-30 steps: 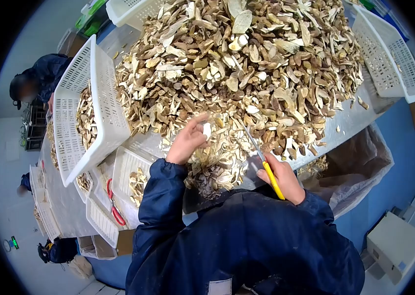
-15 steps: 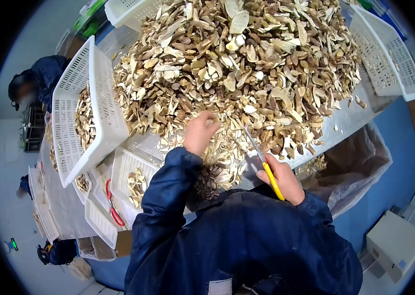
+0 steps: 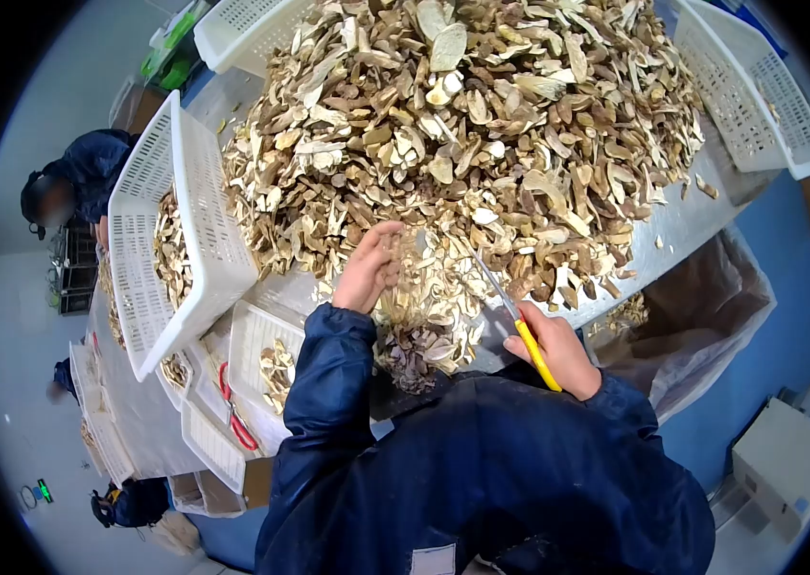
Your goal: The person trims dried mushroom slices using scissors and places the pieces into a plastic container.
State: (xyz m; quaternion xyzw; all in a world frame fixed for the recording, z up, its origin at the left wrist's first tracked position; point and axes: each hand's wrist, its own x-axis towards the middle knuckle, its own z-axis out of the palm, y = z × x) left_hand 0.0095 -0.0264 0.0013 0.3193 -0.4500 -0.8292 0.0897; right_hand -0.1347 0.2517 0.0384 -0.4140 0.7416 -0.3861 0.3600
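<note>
A big heap of dried mushroom slices covers the table before me. At its near edge, my left hand is open, its fingers apart and slightly bent over small pale slices; a blur beside the fingertips is hard to make out. My right hand is wrapped round the yellow handle of a slim tool. Its long, narrow metal end points up and left into the slices, and I cannot tell whether it is a knife or another kind of tool. Darker shrivelled slices lie close to my body, between my forearms.
White perforated baskets stand left and right of the heap. Left of my arm are a shallow white tray with slices and red-handled scissors. A plastic-lined bin sits below the table's right edge. Other people are at left.
My left hand has shifted slightly left and down, and its fingers have opened from a pinch. My right hand keeps the yellow-handled tool in nearly the same place. The view has tilted a little.
</note>
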